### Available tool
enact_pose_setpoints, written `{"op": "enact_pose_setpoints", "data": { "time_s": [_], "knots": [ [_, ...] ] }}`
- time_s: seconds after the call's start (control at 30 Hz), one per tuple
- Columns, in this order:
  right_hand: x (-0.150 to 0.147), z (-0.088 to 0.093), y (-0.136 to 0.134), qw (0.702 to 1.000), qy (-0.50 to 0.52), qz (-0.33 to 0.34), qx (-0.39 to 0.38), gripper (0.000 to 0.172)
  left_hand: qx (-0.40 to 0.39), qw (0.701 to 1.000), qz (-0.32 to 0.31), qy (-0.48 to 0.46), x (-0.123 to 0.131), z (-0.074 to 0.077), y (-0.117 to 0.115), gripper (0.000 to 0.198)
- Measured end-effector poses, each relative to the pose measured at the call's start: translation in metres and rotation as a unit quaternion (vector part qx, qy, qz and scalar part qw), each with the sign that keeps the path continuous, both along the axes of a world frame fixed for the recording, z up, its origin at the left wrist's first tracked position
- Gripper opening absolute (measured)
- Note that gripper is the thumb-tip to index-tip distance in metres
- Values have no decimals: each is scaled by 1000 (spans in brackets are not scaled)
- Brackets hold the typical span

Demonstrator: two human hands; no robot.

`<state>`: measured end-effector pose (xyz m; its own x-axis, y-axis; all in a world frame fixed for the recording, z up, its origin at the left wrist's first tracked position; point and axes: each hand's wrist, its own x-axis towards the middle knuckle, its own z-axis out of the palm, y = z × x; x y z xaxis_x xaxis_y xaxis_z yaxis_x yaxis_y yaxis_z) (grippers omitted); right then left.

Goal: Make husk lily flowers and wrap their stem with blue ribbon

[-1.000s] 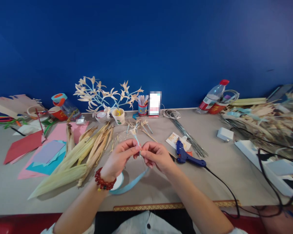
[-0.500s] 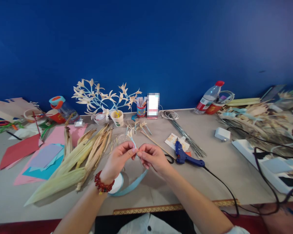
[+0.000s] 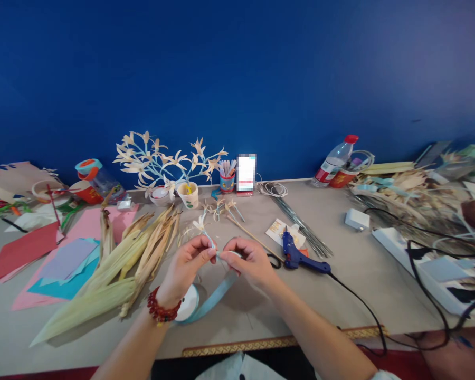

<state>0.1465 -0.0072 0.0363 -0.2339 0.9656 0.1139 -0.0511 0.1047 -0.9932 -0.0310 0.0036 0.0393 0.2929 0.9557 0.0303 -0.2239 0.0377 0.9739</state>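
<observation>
As I watch from afar through the head camera, my left hand (image 3: pixel 187 266) has its fingers pinched on the stem (image 3: pixel 210 240) of a pale flower (image 3: pixel 200 224), held above the surface (image 3: pixel 285 316), near its middle. My right hand (image 3: pixel 253 262) has its fingers pinched on blue tape (image 3: pixel 218 295) at the stem, though they partly hide the join; the tape leads down to its roll (image 3: pixel 187 305). I judge that wrapping the stem is the step in hand; the next move calls for steady tension and a slow turn. Corn husks (image 3: pixel 103 290) lie to the left, and a blue glue gun (image 3: pixel 293 252) and wires (image 3: pixel 304 227) to the right. Behind, 1 white cup (image 3: pixel 189 198) holds finished-looking blossoms (image 3: pixel 178 158) before a blue wall (image 3: pixel 237 68).
</observation>
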Motion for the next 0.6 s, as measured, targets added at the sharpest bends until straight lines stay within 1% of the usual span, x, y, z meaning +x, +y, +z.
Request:
{"op": "enact_pose_setpoints", "data": {
  "time_s": [0.07,0.13,0.17,0.23,0.3,0.33,0.37,0.4,0.43,0.5,0.6],
  "knots": [
    [2,4,-3,991,-77,-43,101,23,0,999,16,-28,2,-4,2,12],
    [3,7,-8,971,-133,-64,187,18,1,999,26,-42,3,-6,4,12],
    [3,8,-11,961,-153,-61,222,16,5,999,32,-44,3,-6,5,13],
    [5,11,-19,937,-194,-33,287,13,20,998,39,-42,-3,-4,7,13],
    [7,15,-28,910,-240,5,339,11,38,999,22,-33,-14,2,8,14],
    [9,16,-33,899,-258,20,354,13,43,999,-5,-19,-22,6,8,15],
    [11,17,-37,893,-272,30,359,17,50,998,-37,7,-31,11,8,15],
    [12,16,-41,891,-280,35,355,21,61,997,-37,33,-41,17,7,14],
    [14,15,-45,893,-284,38,346,24,80,995,-21,58,-50,23,4,12],
    [17,8,-50,904,-289,33,313,25,111,988,39,101,-67,35,-2,8],
    [20,-6,-54,924,-296,-9,242,25,148,974,125,120,-82,49,-14,9]
  ]
}}
